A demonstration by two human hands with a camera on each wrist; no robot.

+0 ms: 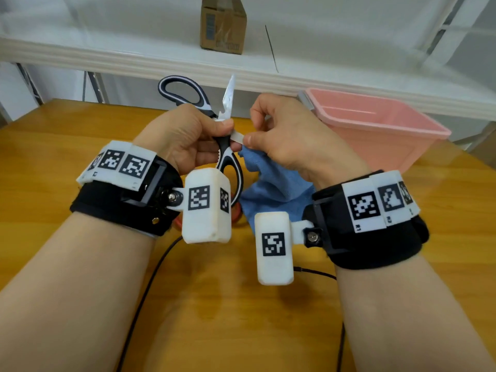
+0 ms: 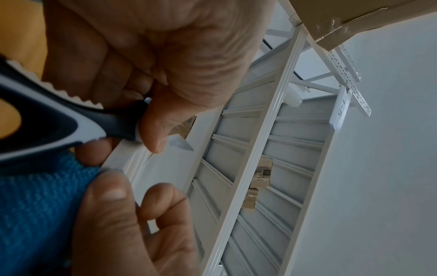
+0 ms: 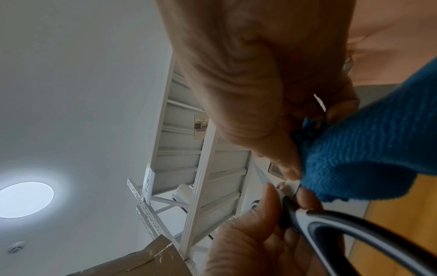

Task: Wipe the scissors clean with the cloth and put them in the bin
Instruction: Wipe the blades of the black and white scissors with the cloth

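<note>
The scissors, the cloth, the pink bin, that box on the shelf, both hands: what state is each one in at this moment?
scissors: blades spread open, held above the table.
cloth: bunched, hanging from the right hand.
bin: upright on the table, nothing visible inside.
cardboard box: closed, on the shelf.
left hand: grips the scissors near the pivot.
right hand: pinches one blade, holds the cloth.

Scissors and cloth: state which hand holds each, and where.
Left hand grips the scissors near the pivot, blades open. Right hand pinches the blue cloth against one blade.
</note>
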